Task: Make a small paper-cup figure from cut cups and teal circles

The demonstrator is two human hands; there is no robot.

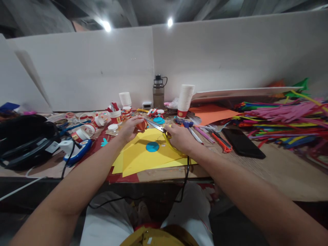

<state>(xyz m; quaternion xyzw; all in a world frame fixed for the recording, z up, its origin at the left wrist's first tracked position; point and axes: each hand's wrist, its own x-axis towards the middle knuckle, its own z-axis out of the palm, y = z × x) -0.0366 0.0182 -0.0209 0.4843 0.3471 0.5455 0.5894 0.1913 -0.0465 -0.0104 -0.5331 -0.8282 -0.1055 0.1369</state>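
Our left hand (131,129) could get nicked if the scissors (160,128) slip, as they point its way; its fingers pinch an orange-red piece (141,125) at their tips, while our right hand (180,137) curls closed round the scissors' handle end, above yellow sheets (139,159)

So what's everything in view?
Scissors: one, silver, centre
Reddish piece: one, red, centre
Yellow sheets: several, yellow, centre
Discs: several, blue, centre
Cups: many, white and red, back
Bottle: one, grey, back
Orange sheet: one, orange, back right
Strips: many, multicoloured, far right
Phone: one, black, right
Cutter: one, orange, beside phone
Bag-like item: one, black, far left
Clutter: uncountable, mixed, left
Panels: several, white, behind
Right hand: one, bare, holding scissors
Left hand: one, bare, holding reddish piece
Legs: two, pale trousers, below
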